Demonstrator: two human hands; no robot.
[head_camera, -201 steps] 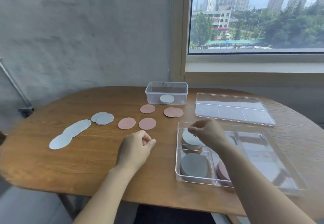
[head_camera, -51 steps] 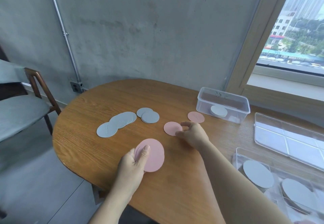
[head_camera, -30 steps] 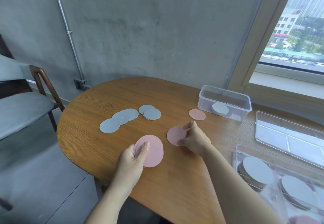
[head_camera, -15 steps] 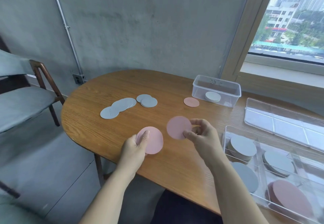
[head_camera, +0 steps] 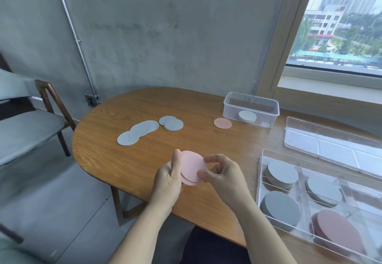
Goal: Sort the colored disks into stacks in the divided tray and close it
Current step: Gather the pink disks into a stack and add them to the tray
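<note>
Here both hands, left hand [head_camera: 168, 178] and right hand [head_camera: 222, 173], pinch the pink disks [head_camera: 192, 169] by their edges above the tabletop [head_camera: 144, 160], left of the divided tray [head_camera: 260, 172]; bare wood lies between them.

Soft daylight enters from the window [head_camera: 339, 24] at upper right and leaves the concrete wall [head_camera: 165, 26] evenly grey and fairly dim. Pale reflections wash over the clear lid [head_camera: 330, 139]. Shadows on the counter [head_camera: 115, 160] are faint. Wide-angle distortion bends the pipe [head_camera: 72, 32] and the frame edges, and the picture is slightly soft throughout.
</note>
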